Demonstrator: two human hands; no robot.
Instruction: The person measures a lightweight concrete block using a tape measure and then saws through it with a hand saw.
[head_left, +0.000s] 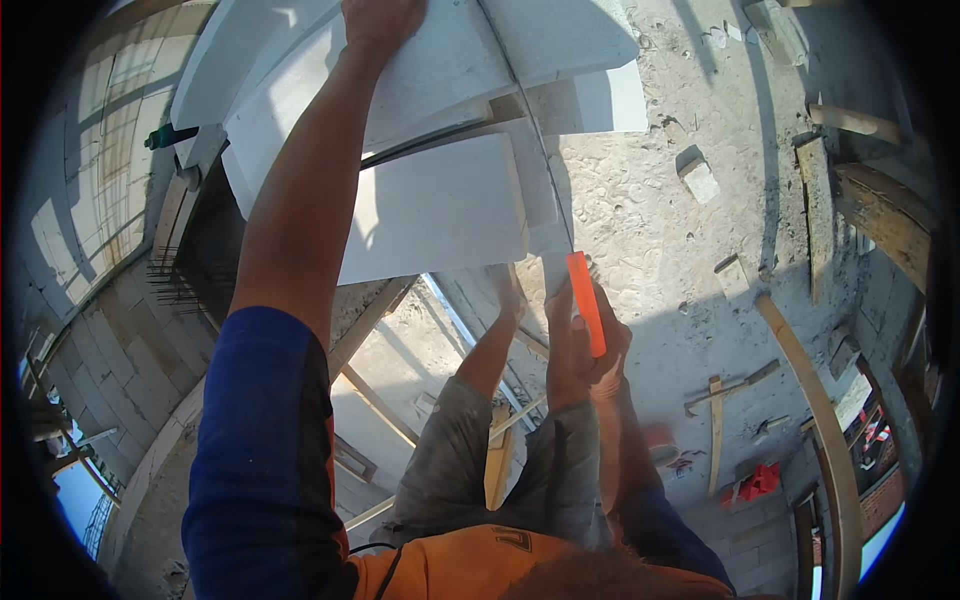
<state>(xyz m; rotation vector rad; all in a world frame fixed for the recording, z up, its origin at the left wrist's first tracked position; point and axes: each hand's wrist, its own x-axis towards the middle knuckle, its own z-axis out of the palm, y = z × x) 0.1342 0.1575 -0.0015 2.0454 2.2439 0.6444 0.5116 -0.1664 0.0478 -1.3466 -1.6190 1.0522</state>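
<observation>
My right hand (606, 345) grips the orange handle (586, 304) of a handsaw, close to my right knee. The thin saw blade (536, 127), seen nearly edge-on, runs up and away from the handle across a pale, smooth block, probably aerated concrete (439, 71). My left hand (384, 26) rests on that block at the top edge of the view, left of the blade; its fingertips are cut off by the frame. Nearer me, below a dark gap, lies another pale block (442, 206). Where the blade's far end stops is out of view.
A green-handled tool (171, 136) sticks out at the left by the blocks. Block offcuts (701, 180) lie on the dusty concrete floor (622, 195). A hammer-like tool (731, 386), a wooden plank (814, 420) and a red item (756, 484) are at right. Wooden battens (379, 405) lie below my legs.
</observation>
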